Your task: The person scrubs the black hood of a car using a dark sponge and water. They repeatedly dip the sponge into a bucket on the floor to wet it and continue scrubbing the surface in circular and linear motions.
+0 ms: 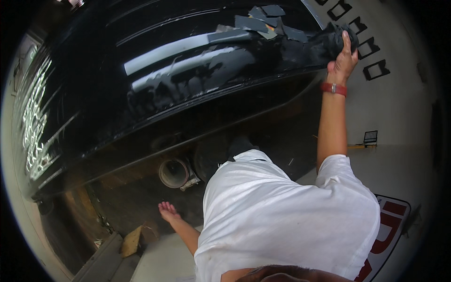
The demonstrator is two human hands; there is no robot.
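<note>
Stretched out to the far right, my right hand (pixel 344 62) grips a crumpled black cloth (pixel 332 40) at the right end of a glossy black panel (pixel 197 105), which looks like vehicle bodywork. Wet-looking streaks run over the panel near its front edge. Several dark grey pieces that look like sandpaper (pixel 251 23) lie in a loose pile on it, to the left of the cloth. Low on the left, my left hand (pixel 168 211) hangs away from the panel, palm up with fingers loosely spread, holding nothing.
An open round bucket (pixel 174 173) stands on the dark floor below the panel's edge. A brown board (pixel 131 241) lies at the lower left. Black rectangular frames (pixel 374 70) line the pale surface at right, with a small lamp-like panel (pixel 370 137) below and a red-lettered sign (pixel 391 225).
</note>
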